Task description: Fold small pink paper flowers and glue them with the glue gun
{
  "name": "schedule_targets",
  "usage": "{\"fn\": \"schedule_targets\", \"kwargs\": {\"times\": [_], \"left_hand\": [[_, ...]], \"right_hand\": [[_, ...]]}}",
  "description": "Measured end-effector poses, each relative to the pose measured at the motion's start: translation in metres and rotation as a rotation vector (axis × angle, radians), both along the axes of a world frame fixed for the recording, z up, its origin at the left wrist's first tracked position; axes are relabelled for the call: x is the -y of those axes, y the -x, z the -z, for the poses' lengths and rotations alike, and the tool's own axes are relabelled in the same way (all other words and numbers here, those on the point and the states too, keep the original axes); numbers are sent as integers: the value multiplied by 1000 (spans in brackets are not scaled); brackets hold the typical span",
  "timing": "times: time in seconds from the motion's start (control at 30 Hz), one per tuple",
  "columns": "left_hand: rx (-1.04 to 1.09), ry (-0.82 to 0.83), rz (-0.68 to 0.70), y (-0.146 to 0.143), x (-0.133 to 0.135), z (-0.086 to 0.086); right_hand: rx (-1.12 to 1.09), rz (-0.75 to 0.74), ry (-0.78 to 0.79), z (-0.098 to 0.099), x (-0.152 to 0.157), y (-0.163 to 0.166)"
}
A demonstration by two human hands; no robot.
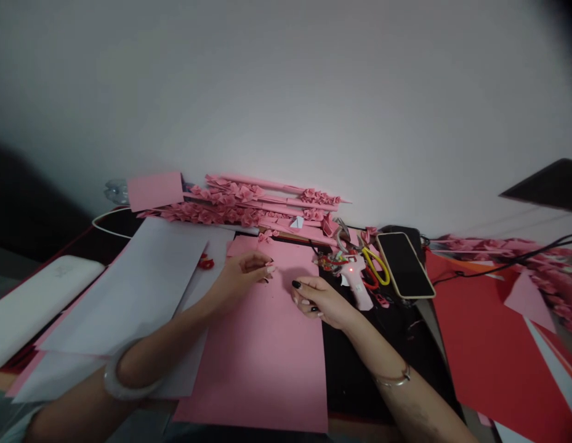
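Observation:
My left hand [244, 274] is above the pink paper sheet [267, 363], its thumb and fingers drawn together in a pinch. A tiny pale pink bit may be at its fingertips, but it blends with the sheet behind. To the right, my right hand [323, 300] is closed with curled fingers over the sheet's right edge; whatever it may hold is too small or hidden. A short gap separates the two hands. Just beyond them, small folded pink paper flowers [268, 235] lie at the sheet's far edge. Close to my right hand rests a pink glue gun [357, 283] with a red light lit.
Pink paper flower stems [230, 212] are piled along the wall. White sheets [128, 289] and a long white case [50, 301] lie left. Yellow-handled scissors [377, 266], a phone [406, 264] and red sheets [493, 344] are on the right, with a black cable [511, 261] above.

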State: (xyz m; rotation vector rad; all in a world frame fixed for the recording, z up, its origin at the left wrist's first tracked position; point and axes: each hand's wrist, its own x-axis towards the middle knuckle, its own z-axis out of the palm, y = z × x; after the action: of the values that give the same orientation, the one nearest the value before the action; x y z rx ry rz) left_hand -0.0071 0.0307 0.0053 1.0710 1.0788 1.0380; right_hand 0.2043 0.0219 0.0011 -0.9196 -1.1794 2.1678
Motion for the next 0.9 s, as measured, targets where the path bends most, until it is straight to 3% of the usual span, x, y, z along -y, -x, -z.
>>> {"fn": "schedule_targets", "kwargs": {"times": [0.23,0.37,0.6,0.83,0.9], "left_hand": [[-168,-116,-156,12,-18,-2],[-277,-163,-150,15,-38,-9],[-272,-208,-125,11,-69,-20],[-500,-209,-168,30,-49,-39],[-705,-220,-191,39,-41,-41]], "right_hand": [[-2,29,12,0,0,1],[-6,54,17,-2,2,2],[-23,75,33,-2,2,2],[-37,72,43,1,2,2],[-37,65,40,0,1,2]]}}
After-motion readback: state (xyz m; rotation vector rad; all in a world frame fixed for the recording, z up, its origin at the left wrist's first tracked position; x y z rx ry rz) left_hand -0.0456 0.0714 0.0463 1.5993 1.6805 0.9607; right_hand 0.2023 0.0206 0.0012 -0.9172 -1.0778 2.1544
